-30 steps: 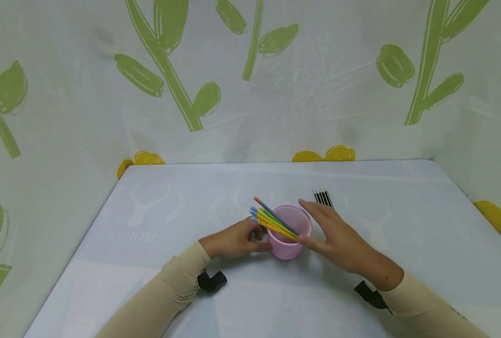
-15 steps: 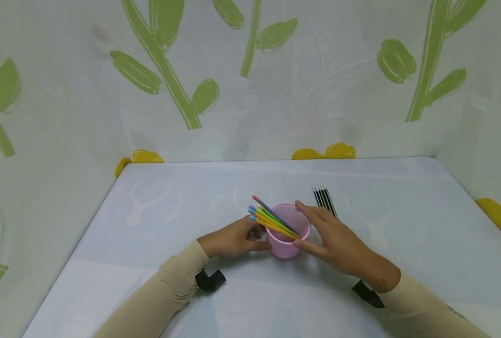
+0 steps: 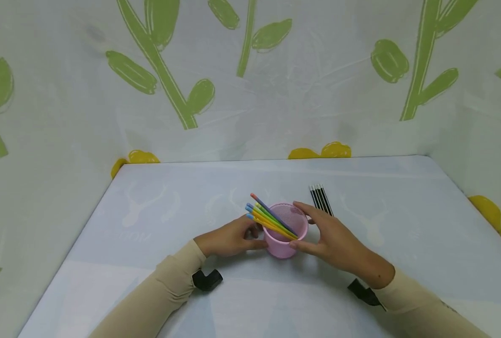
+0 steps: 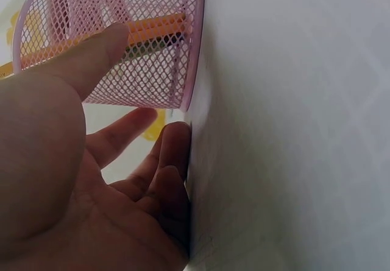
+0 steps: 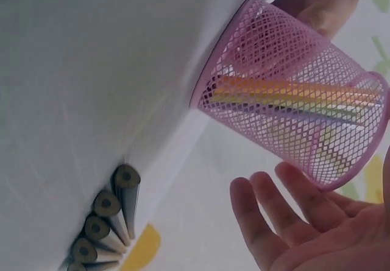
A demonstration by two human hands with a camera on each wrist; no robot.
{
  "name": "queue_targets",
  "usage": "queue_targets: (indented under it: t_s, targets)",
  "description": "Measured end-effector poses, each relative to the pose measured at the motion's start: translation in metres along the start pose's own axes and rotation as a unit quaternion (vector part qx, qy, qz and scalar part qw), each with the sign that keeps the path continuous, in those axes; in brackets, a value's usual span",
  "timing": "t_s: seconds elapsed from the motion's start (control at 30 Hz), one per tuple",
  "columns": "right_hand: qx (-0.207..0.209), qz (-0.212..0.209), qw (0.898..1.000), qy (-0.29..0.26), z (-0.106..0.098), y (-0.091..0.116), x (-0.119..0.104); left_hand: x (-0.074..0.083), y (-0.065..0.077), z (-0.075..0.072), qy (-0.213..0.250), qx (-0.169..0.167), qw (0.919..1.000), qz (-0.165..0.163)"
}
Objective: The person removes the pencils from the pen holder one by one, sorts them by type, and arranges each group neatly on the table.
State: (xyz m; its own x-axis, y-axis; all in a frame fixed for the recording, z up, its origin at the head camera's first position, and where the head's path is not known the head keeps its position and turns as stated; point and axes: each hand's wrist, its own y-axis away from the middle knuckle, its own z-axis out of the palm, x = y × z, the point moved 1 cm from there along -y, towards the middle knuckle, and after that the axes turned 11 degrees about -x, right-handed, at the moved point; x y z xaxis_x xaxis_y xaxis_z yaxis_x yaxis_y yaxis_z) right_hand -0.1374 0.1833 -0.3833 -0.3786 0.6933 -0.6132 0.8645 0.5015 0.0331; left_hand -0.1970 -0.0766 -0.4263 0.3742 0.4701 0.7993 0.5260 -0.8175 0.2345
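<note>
A pink mesh pencil cup (image 3: 281, 250) stands on the table between both hands. Several coloured pencils (image 3: 271, 219), yellow, green and blue, lean in it toward the left. My left hand (image 3: 232, 238) holds the cup low on its left side; in the left wrist view the thumb (image 4: 100, 55) presses the mesh and the other fingers curl below. My right hand (image 3: 336, 239) spans the rim from the right, thumb in front and index finger at the back. In the right wrist view its other fingers (image 5: 286, 204) spread beside the cup.
Behind the right hand several black pencils (image 3: 321, 199) lie side by side on the pale table (image 3: 182, 188). A white wall covering (image 3: 309, 103) with green leaf prints rises along the back and sides. Black wrist mounts (image 3: 208, 280) sit under both sleeves.
My right hand has moved slightly left, bringing its thumb and index finger onto the cup's rim. The left hand stays at the cup. The head view has shifted a little.
</note>
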Motion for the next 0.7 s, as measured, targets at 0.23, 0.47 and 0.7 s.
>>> queue_targets:
  t_s: [0.23, 0.47, 0.7]
  targets:
    - [0.009, -0.023, 0.998, -0.065, 0.001, -0.003, 0.002, 0.007, 0.005, -0.005, 0.007, -0.003, 0.9998, -0.019]
    - [0.01, -0.008, 0.997, -0.072, 0.003, -0.003, 0.002, 0.019, 0.023, -0.011, 0.019, 0.048, 0.9976, -0.046]
    - [0.015, -0.006, 0.998, -0.064, 0.003, -0.002, 0.002, 0.036, 0.034, -0.003, 0.067, 0.172, 0.9825, -0.027]
